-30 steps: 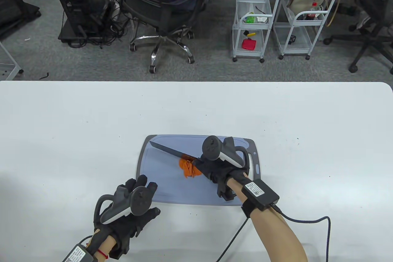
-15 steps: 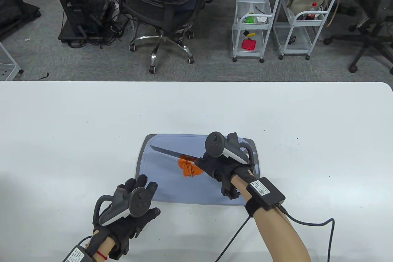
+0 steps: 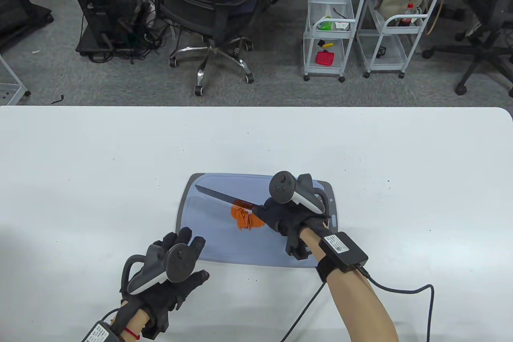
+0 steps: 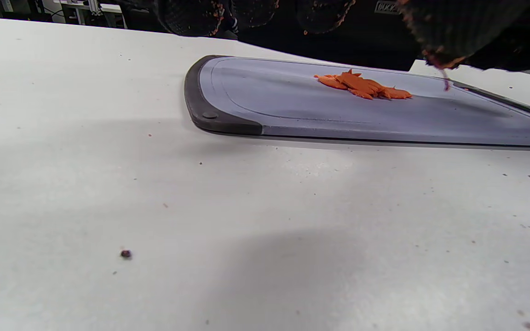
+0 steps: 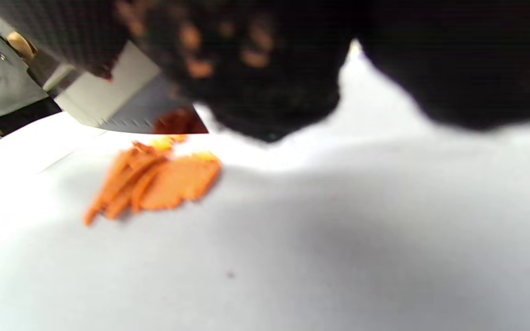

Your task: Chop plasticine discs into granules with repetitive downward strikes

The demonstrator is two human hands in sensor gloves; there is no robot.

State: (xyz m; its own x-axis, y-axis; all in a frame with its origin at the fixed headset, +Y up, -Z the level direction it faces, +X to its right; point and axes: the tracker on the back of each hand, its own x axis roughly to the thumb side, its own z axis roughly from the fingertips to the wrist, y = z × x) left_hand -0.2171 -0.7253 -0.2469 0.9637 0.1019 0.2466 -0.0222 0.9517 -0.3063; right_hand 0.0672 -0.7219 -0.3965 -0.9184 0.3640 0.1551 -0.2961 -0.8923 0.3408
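A small heap of orange plasticine slices (image 3: 244,218) lies on the grey cutting board (image 3: 212,233); it also shows in the left wrist view (image 4: 361,86) and the right wrist view (image 5: 154,184). My right hand (image 3: 286,217) grips the handle of a dark knife (image 3: 222,197), its blade slanting up-left over the far edge of the heap; in the right wrist view the blade (image 5: 122,110) is raised just above the slices. My left hand (image 3: 176,266) hovers open and empty at the board's near left corner, fingers spread.
The white table (image 3: 100,165) stretches around the board. The board (image 4: 228,119) has a dark rim and a handle slot at its right end (image 3: 334,219). Small crumbs (image 4: 126,253) dot the table. A cable (image 3: 400,290) trails from my right wrist.
The knife and right hand have shifted slightly between strokes; the blade sits a little farther up-left over the heap. The left hand has barely moved.
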